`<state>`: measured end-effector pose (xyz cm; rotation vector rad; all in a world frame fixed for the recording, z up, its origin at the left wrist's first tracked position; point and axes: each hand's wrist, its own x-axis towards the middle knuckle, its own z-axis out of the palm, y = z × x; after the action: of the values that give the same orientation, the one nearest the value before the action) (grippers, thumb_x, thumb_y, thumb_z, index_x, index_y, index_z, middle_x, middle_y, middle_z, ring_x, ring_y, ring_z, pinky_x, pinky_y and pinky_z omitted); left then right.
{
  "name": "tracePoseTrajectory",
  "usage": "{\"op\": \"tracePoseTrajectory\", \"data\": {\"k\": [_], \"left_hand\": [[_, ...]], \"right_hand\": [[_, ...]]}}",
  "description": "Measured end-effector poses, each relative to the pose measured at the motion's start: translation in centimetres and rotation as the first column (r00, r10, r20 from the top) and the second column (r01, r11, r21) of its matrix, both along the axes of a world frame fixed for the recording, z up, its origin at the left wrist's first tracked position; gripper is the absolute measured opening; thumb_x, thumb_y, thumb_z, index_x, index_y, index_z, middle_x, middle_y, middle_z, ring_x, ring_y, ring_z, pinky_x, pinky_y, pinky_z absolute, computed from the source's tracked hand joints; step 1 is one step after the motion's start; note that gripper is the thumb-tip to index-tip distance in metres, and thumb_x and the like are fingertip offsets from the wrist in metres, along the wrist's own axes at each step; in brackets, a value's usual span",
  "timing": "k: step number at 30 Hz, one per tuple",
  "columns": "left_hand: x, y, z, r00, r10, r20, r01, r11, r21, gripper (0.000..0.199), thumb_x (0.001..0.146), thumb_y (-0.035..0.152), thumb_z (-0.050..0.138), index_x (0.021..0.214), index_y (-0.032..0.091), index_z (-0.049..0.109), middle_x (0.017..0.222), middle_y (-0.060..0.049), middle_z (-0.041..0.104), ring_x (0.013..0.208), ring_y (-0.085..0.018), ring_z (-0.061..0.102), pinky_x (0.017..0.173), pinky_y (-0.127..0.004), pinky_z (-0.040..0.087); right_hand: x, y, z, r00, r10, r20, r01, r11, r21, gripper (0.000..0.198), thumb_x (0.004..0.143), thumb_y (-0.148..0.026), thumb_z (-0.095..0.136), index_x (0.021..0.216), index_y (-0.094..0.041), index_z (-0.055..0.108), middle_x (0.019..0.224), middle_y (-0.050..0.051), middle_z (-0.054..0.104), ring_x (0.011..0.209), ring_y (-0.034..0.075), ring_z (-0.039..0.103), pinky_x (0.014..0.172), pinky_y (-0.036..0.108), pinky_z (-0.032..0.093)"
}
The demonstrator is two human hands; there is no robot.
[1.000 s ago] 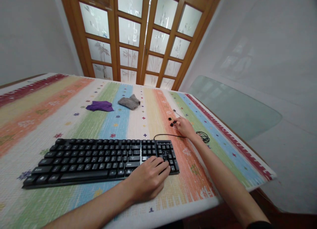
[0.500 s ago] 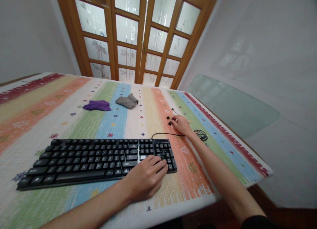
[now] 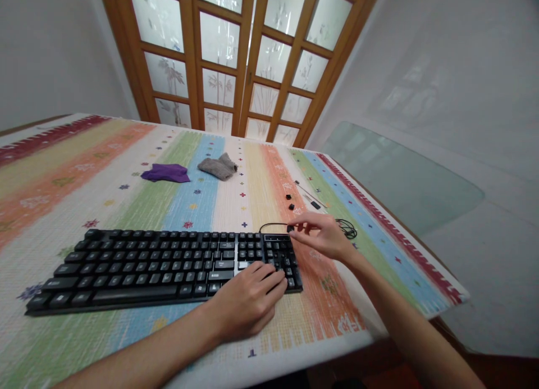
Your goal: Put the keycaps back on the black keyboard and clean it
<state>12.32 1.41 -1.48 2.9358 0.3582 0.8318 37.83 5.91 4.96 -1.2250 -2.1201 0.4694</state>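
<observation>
1. Black plastic makes up the keyboard (image 3: 143,271), which lies flat on the striped tablecloth (image 3: 80,338) and serves as landmark for everything else.
2. A small dark keycap (image 3: 290,229) sits just above the keyboard's far right corner, pinched by the right hand (image 3: 320,235). Thumb and forefinger nearly meet, with only the cap between them; the other fingers bend loosely behind.
3. The left hand (image 3: 252,302) rests palm down over the keyboard's number pad, fingers slightly parted and curled. I cannot tell whether they close on anything (the undersides are hidden).
4. Beyond the keyboard's far right corner lie a second keycap (image 3: 288,197) and a third keycap (image 3: 291,207), near each other, with a slim dark-ended tool (image 3: 315,205) farther out to the side.
5. The cable (image 3: 272,224) leaves the keyboard's back edge and ends in a coil (image 3: 347,229) past its right end. Well behind the keyboard are a purple cloth (image 3: 165,173) and a grey cloth (image 3: 219,167).
6. Such a cap is probably very light, stiff and slick, easily dropped; opposite side walls look the best hold. The keyboard should be rigid and fairly light, best steadied by its frame.
</observation>
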Motion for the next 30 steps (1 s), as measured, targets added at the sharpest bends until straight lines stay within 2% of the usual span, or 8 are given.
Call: {"op": "tracePoseTrajectory", "data": {"k": [4,7,11,17,24,30], "left_hand": [[0.0,0.0,0.1,1.0,0.001,0.014,-0.001,1.0,-0.004,0.033,0.09,0.013,0.055,0.122,0.006,0.059,0.121,-0.016,0.067,0.109,-0.03,0.06,0.093,-0.044,0.052],[0.1,0.0,0.0,1.0,0.003,0.02,-0.003,1.0,-0.005,0.033,0.091,0.013,0.054,0.123,0.007,0.059,0.12,-0.016,0.067,0.109,-0.03,0.06,0.093,-0.044,0.051],[0.1,0.0,-0.1,1.0,0.009,0.004,-0.009,1.0,0.011,0.032,0.091,0.014,0.054,0.123,0.01,0.059,0.117,-0.015,0.067,0.109,-0.029,0.06,0.092,-0.043,0.051],[0.2,0.0,-0.2,1.0,0.014,0.005,-0.014,1.0,0.021,0.032,0.09,0.015,0.055,0.122,0.011,0.059,0.117,-0.015,0.067,0.109,-0.029,0.06,0.09,-0.042,0.052],[0.2,0.0,-0.1,1.0,0.017,0.006,-0.017,0.999,0.038,0.028,0.09,0.015,0.057,0.118,0.01,0.06,0.114,-0.015,0.066,0.105,-0.027,0.06,0.09,-0.041,0.051],[0.2,0.1,-0.1,1.0,0.011,0.013,-0.011,0.999,0.035,0.029,0.09,0.014,0.056,0.119,0.009,0.06,0.113,-0.015,0.066,0.105,-0.027,0.06,0.09,-0.04,0.051]], "right_hand": [[-1.0,-2.8,-0.6,0.991,0.095,0.091,-0.096,0.995,0.014,0.015,0.093,-0.032,0.069,0.1,-0.021,0.077,0.082,0.005,0.073,0.067,0.018,0.064,0.063,0.032,0.051],[-1.3,-3.3,-1.6,0.982,0.132,0.135,-0.138,0.99,0.033,0.014,0.096,-0.029,0.066,0.099,-0.021,0.077,0.083,0.007,0.074,0.073,0.02,0.064,0.068,0.035,0.053],[-1.4,-3.3,-2.4,0.977,0.162,0.138,-0.177,0.979,0.099,0.018,0.1,-0.022,0.058,0.101,-0.019,0.076,0.094,0.009,0.072,0.086,0.021,0.066,0.075,0.036,0.055],[-1.8,-3.4,-2.3,0.975,0.151,0.165,-0.176,0.974,0.143,0.021,0.101,-0.018,0.056,0.094,-0.017,0.075,0.091,0.009,0.069,0.083,0.02,0.065,0.073,0.035,0.057],[-1.9,-3.6,-2.8,0.974,0.098,0.206,-0.145,0.962,0.23,0.018,0.102,-0.019,0.054,0.105,-0.018,0.072,0.097,0.01,0.07,0.088,0.023,0.067,0.075,0.037,0.058],[-1.7,-3.8,-2.8,0.972,0.119,0.203,-0.165,0.959,0.23,0.018,0.102,-0.018,0.054,0.103,-0.018,0.072,0.095,0.01,0.07,0.086,0.022,0.066,0.073,0.035,0.058]]}}
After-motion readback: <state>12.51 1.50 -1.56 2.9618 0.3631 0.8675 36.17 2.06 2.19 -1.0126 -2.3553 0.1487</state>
